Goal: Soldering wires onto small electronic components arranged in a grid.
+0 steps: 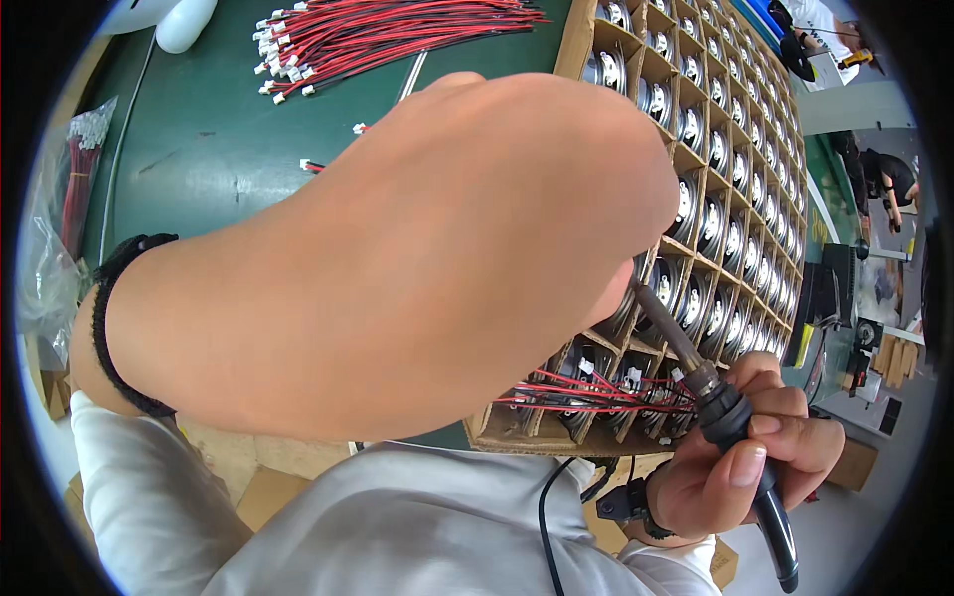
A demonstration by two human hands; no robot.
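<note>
My right hand (770,442) grips a soldering iron (730,407), its metal tip angled up and left toward the cardboard divider box (571,45). Small round speakers (717,144) with metal frames fill the box's compartments. Across the middle of the view stretches my left forearm, with my left hand (586,169) over the near left part of the box. One fingertip shows close to the iron's tip; the other fingers, and anything they hold, are hidden. Red and black wires (596,399) with white connectors lie over the nearest row of speakers.
A big bundle of red and black wires (397,40) lies on the green table (199,139) at the far side. On the left is a clear plastic bag (79,169) of more wires. Other people (887,179) are at the far right, near another bench.
</note>
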